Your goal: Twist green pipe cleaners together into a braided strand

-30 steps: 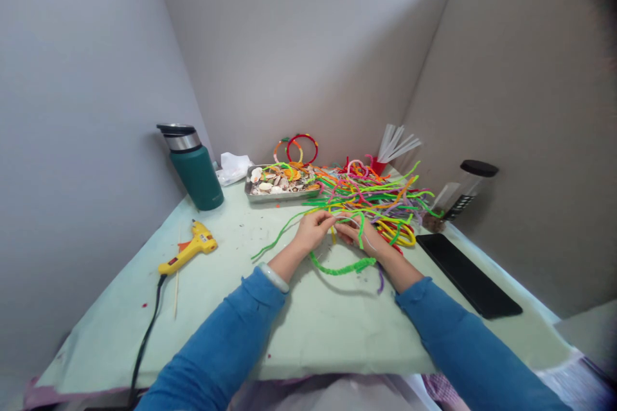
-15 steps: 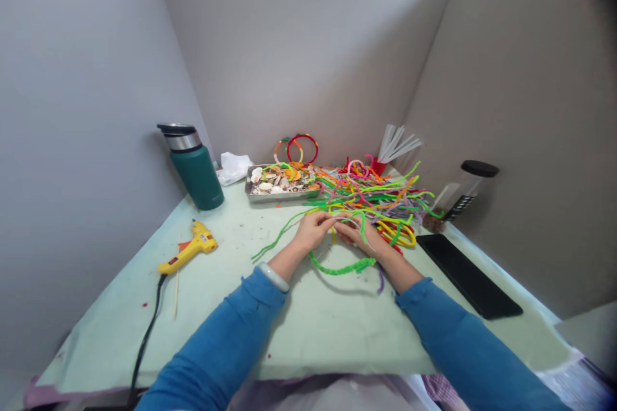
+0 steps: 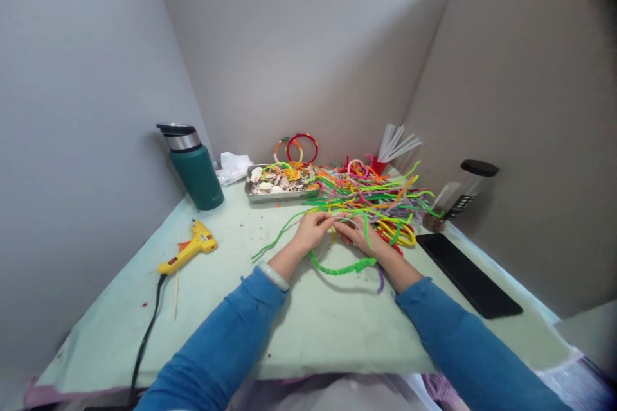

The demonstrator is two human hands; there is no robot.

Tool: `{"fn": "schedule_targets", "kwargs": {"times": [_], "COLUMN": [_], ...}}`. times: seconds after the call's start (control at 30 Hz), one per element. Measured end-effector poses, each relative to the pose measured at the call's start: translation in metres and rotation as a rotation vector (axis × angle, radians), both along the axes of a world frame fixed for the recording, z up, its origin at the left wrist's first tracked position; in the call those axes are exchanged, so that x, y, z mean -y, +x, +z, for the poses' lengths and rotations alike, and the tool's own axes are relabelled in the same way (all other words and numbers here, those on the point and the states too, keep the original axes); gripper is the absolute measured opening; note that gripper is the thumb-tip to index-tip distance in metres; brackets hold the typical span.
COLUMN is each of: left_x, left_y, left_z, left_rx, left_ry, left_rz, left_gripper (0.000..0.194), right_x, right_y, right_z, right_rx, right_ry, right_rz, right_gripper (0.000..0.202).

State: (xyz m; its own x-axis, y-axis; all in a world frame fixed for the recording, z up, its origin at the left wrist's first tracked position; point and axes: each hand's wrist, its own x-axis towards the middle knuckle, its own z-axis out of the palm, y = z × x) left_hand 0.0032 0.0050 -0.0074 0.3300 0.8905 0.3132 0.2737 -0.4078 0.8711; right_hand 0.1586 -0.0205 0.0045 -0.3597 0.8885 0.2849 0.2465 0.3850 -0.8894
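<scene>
My left hand (image 3: pixel 312 231) and my right hand (image 3: pixel 354 236) meet over the middle of the table, both with fingers pinched. Between them they hold a thin pale hoop, partly wrapped in a fuzzy green pipe cleaner (image 3: pixel 343 269). The wrapped part curves below my hands, toward me. A loose green end (image 3: pixel 366 226) arches over my right hand toward the wrist. Exactly where the fingertips grip is too small to make out. A purple pipe cleaner end (image 3: pixel 381 282) shows beside my right wrist.
Beyond my hands lie a heap of colourful pipe cleaners (image 3: pixel 371 189) and a metal tray (image 3: pixel 270 198) of shells. At left are a yellow glue gun (image 3: pixel 187 252) with a cord and a green bottle (image 3: pixel 197 176). A black phone (image 3: pixel 467 276) and a clear jar (image 3: pixel 465 189) are at right.
The loose green end over my right hand has swung slightly right and down toward the wrist. My hands have barely moved and keep their pinch.
</scene>
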Motion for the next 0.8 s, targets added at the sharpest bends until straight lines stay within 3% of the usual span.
{"fn": "schedule_targets", "kwargs": {"times": [0.8], "left_x": [0.0016], "left_y": [0.0004], "left_z": [0.0043], "left_rx": [-0.055], "left_ry": [-0.015], "left_rz": [0.016], "left_gripper": [0.027], "right_x": [-0.0024], "right_y": [0.0024], "right_z": [-0.0088], "right_rx": [-0.050], "right_ry": [-0.026], "right_rz": [0.001], "right_gripper": [0.037]}}
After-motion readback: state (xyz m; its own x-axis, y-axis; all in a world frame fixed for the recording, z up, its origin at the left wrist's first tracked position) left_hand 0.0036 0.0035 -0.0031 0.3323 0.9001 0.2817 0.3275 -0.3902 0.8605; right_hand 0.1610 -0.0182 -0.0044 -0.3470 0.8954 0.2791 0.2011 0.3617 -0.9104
